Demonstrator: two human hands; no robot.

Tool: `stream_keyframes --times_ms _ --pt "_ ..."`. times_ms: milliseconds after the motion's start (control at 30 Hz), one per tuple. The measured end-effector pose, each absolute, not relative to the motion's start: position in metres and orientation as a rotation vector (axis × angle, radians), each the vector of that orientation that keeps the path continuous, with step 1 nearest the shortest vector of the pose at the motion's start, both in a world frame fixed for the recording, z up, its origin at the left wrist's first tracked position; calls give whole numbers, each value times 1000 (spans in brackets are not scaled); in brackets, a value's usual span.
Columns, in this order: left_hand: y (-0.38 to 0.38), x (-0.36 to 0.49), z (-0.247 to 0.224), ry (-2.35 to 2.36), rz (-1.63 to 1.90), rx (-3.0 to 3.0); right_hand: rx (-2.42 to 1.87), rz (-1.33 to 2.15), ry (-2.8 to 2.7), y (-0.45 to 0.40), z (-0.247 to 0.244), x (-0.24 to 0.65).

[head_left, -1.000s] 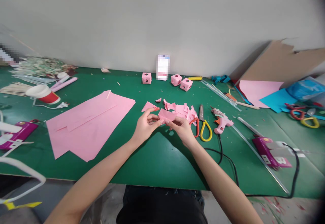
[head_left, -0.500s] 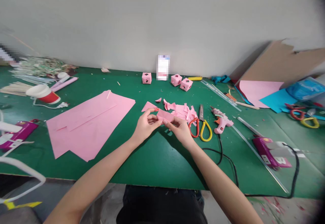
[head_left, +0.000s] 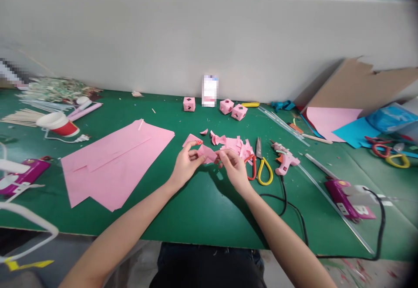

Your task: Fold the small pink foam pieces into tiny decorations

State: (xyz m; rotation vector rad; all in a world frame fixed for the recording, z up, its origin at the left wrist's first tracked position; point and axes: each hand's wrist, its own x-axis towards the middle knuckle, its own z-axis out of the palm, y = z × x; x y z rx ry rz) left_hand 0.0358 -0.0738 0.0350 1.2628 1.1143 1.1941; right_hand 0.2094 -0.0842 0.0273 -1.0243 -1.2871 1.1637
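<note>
A small folded piece of pink paper [head_left: 206, 153] is held above the green table, between my two hands. My left hand [head_left: 187, 160] pinches its left side between thumb and fingers. At its right edge, my right hand [head_left: 231, 162] has its thumb and fingertips closed on the paper. Just behind my hands lie pink paper scraps [head_left: 237, 145]. Scissors [head_left: 259, 164] with red and yellow handles rest to the right, partly behind my right hand. Another pink piece [head_left: 192, 140] lies behind my left fingers.
Large pink paper sheets [head_left: 114, 170] cover the left. Several pink paper cubes, one here [head_left: 189, 104], stand near a phone [head_left: 209, 92] at the wall. A pink glue gun [head_left: 285, 158] with a black cord and a purple power strip [head_left: 346, 201] lie right. A paper cup [head_left: 58, 123] lies tipped far left.
The pink piece has been turned and now shows a squarer face. My right hand has shifted slightly right, toward the paper's edge. The camera view has tilted up slightly.
</note>
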Motion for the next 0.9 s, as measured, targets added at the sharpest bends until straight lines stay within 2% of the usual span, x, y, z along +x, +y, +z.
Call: stream_keyframes --times_ms 400,700,900 --pt "-76 38 38 1073 1179 1249 -924 1391 -1110 -82 28 212" --pt "-80 37 38 1085 1127 1417 -961 1517 -1127 -83 29 209" --pt "-83 40 44 1001 1071 1325 -933 1598 -1175 -85 28 211"
